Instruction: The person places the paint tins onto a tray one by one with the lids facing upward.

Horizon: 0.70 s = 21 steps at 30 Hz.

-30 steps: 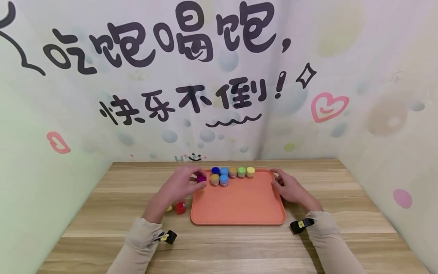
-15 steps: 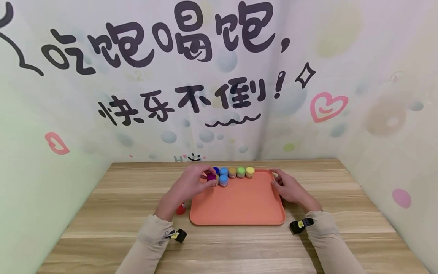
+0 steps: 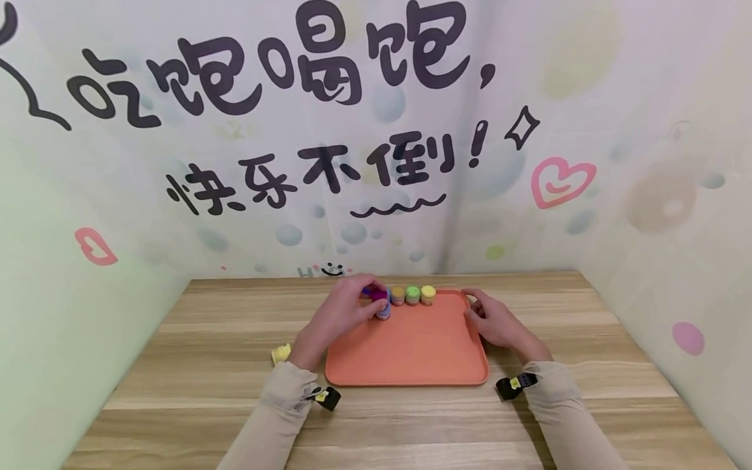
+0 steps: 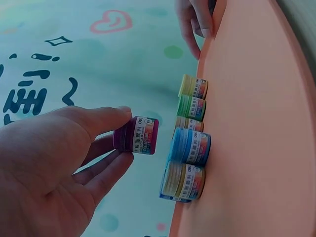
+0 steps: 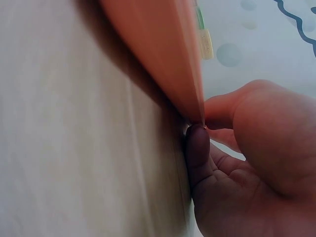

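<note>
A small paint jar with a purple lid (image 4: 143,136) is pinched between the thumb and fingers of my left hand (image 3: 343,310). It hovers over the far left part of the orange tray (image 3: 411,356), apart from the jars below. On the tray stand a yellow jar (image 3: 428,296), a green jar (image 3: 413,296) and an ochre jar (image 3: 398,296) in the back row. A light blue jar (image 4: 195,147) and another ochre jar (image 4: 187,180) show in the left wrist view. My right hand (image 3: 499,321) grips the tray's rim at the far right corner.
A pale yellow object (image 3: 281,354) lies on the wooden table (image 3: 176,391), left of the tray and partly behind my left forearm. A printed curtain (image 3: 235,248) hangs behind the table's far edge.
My left hand has carried the purple jar rightward, from the tray's left edge to above the jars. The forearm now hides the red jar. My right hand stays put.
</note>
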Each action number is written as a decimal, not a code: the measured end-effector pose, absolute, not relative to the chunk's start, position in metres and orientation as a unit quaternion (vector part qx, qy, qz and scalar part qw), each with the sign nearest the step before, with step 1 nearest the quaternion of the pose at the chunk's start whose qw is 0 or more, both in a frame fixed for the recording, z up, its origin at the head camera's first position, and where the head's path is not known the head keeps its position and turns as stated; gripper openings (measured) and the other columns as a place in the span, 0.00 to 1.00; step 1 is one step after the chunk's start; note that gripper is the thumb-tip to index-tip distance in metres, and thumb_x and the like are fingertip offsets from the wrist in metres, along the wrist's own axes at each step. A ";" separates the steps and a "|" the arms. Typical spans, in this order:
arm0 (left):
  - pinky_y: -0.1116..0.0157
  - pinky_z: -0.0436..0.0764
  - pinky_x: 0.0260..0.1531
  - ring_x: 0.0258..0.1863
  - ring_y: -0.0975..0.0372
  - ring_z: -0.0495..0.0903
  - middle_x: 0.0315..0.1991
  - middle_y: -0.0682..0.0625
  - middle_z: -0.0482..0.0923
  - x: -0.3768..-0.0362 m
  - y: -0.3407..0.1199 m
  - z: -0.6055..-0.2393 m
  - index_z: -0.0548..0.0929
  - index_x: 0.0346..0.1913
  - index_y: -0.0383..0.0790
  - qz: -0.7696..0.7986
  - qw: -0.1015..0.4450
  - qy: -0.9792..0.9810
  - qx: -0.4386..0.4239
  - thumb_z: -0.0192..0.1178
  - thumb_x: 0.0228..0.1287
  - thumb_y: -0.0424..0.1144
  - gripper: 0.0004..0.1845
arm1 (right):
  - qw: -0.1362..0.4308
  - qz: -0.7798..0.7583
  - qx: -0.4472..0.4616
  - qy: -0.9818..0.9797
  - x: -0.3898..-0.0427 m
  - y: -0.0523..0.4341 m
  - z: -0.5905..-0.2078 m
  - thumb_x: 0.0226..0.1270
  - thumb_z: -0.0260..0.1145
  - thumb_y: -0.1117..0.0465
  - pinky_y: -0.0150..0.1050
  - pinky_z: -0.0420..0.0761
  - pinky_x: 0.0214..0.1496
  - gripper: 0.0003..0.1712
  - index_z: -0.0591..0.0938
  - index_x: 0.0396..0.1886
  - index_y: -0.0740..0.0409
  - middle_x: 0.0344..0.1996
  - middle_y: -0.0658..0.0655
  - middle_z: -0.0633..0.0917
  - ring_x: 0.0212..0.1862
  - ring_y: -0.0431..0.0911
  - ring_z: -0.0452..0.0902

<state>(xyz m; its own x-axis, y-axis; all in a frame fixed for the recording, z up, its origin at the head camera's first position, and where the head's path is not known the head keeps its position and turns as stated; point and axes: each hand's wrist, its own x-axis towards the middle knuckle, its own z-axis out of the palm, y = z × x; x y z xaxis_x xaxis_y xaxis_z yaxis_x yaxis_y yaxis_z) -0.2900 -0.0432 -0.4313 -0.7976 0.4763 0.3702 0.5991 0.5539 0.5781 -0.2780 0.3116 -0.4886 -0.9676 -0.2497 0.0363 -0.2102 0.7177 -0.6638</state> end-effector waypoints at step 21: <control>0.50 0.90 0.53 0.47 0.54 0.89 0.46 0.46 0.90 -0.301 -0.007 -0.445 0.90 0.48 0.38 -0.378 0.070 -0.866 -0.318 0.77 0.66 0.32 0.10 | 0.024 -0.355 -0.123 0.927 -0.279 0.311 -0.488 0.84 0.60 0.64 0.41 0.80 0.43 0.29 0.68 0.79 0.65 0.41 0.59 0.84 0.38 0.46 0.77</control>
